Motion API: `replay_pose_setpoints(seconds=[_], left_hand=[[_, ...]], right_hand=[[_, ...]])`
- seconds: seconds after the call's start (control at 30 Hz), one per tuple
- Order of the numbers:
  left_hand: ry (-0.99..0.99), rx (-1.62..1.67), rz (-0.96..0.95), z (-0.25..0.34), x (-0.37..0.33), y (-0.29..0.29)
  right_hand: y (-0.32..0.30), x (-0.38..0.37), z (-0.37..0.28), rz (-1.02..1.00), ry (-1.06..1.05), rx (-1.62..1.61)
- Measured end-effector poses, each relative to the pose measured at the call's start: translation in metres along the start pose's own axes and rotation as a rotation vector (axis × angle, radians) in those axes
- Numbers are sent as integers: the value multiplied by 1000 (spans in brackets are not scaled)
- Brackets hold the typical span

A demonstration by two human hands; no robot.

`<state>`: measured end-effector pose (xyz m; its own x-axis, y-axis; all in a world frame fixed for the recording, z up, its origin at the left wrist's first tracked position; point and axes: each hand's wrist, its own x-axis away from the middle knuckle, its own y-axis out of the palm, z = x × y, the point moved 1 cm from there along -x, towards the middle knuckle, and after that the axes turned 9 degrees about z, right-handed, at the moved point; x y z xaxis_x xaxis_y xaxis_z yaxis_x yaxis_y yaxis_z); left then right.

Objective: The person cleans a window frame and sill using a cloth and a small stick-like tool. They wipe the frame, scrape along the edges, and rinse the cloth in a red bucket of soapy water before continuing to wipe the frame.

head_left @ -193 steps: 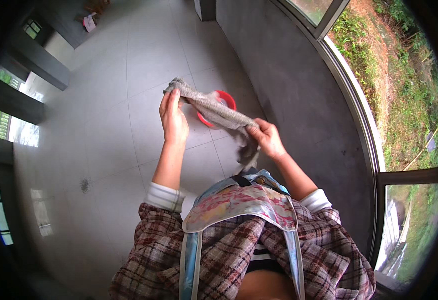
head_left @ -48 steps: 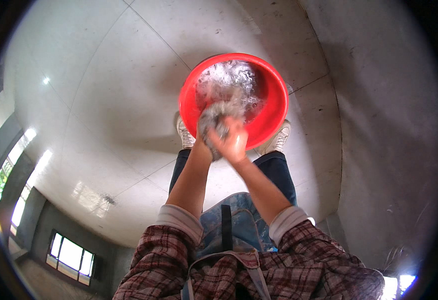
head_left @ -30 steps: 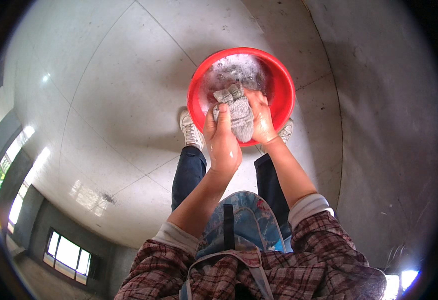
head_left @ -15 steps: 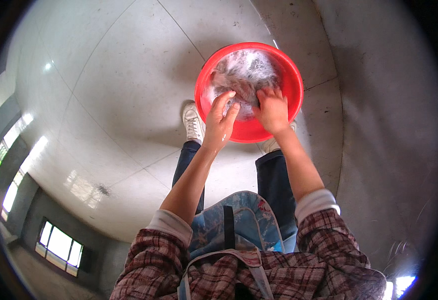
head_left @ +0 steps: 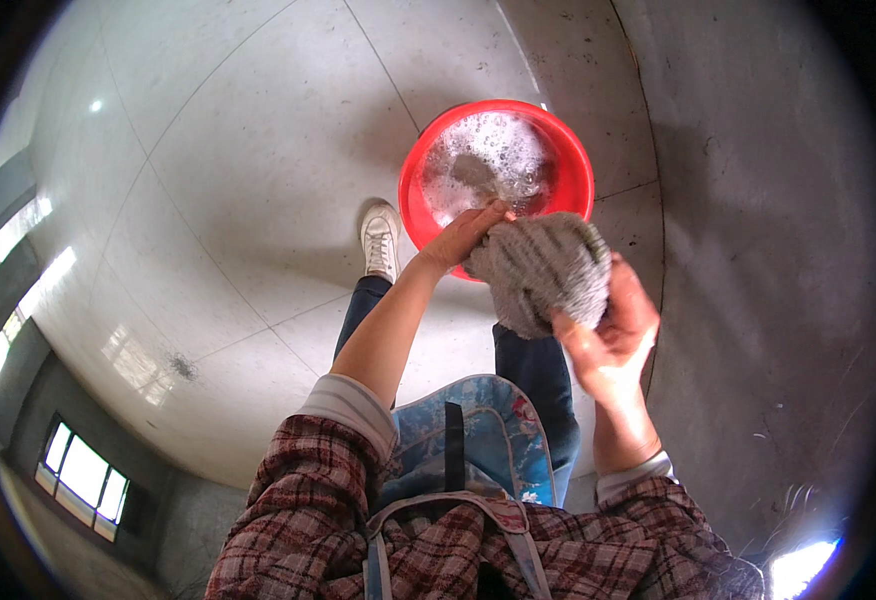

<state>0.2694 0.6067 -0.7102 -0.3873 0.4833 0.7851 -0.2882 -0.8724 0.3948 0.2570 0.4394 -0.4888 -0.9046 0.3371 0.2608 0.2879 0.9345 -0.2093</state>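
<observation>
A wet grey-brown cloth point(head_left: 548, 270), with a ribbed or fuzzy texture, is bunched up above the near rim of a red basin point(head_left: 582, 165). My right hand point(head_left: 613, 335) grips its right side, thumb in front and fingers behind. At the cloth's left end my left hand point(head_left: 466, 236) is closed on it, over the basin's near edge; part of its fingers is hidden. Inside the basin lies water with white suds point(head_left: 493, 150) and a darker patch whose nature I cannot make out.
The basin stands on a pale tiled floor point(head_left: 248, 200) in front of my feet. My left shoe point(head_left: 380, 240) is beside it, and the cloth hides the right one. A blue patterned apron point(head_left: 498, 430) covers my lap. A grey surface point(head_left: 758, 250) fills the right side.
The cloth has come up out of the suds toward me and to the right. My right hand has risen with it, and my left hand has closed on its left end.
</observation>
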Motion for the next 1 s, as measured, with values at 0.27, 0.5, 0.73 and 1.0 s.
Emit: replay_pose_setpoints(seconds=[0.27, 0.5, 0.73, 1.0], left_hand=[[-85, 473, 123, -44, -1, -5], [87, 1126, 44, -22, 31, 40], [-70, 979, 1, -45, 43, 49], [-153, 1344, -248, -13, 61, 47]], right_hand=[[8, -11, 39, 140, 101, -254], [44, 23, 125, 106, -48, 193], [36, 35, 122, -181, -340, 564], [-5, 23, 163, 62, 500, -427]])
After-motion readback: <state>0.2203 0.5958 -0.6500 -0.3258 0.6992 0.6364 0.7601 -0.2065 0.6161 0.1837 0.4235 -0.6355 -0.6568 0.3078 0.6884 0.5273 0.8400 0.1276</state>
